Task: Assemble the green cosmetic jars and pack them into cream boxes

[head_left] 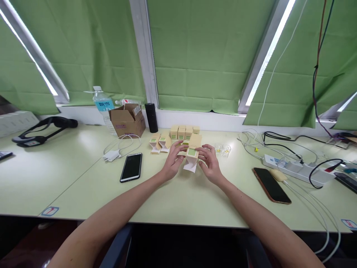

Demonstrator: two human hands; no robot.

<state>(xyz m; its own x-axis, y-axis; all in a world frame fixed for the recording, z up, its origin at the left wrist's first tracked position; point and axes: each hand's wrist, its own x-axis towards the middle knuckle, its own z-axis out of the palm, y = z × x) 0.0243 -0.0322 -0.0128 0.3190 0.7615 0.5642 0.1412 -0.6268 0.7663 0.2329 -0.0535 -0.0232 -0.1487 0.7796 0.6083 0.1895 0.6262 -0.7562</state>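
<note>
Between my hands is a small cream-coloured cardboard box (192,152) with a green panel. Its top flap is raised, and a white flap hangs down at the front. My left hand (172,163) grips the box's left side, fingers bent around it and thumb towards the front. From the right, my right hand (211,164) holds the opposite side with curled fingers. Just left of my left hand stand two similar open boxes (165,141) with their front flaps down. Two small clear pieces with yellow parts (223,149) lie beyond my right hand.
Behind my hands several more small boxes (182,132) stand in a row. A phone (131,167), charger (112,155), brown carton (127,121), water bottle (104,106) and black cylinder (151,117) are leftward. Rightward are another phone (271,185) and a power strip (299,169) with cables.
</note>
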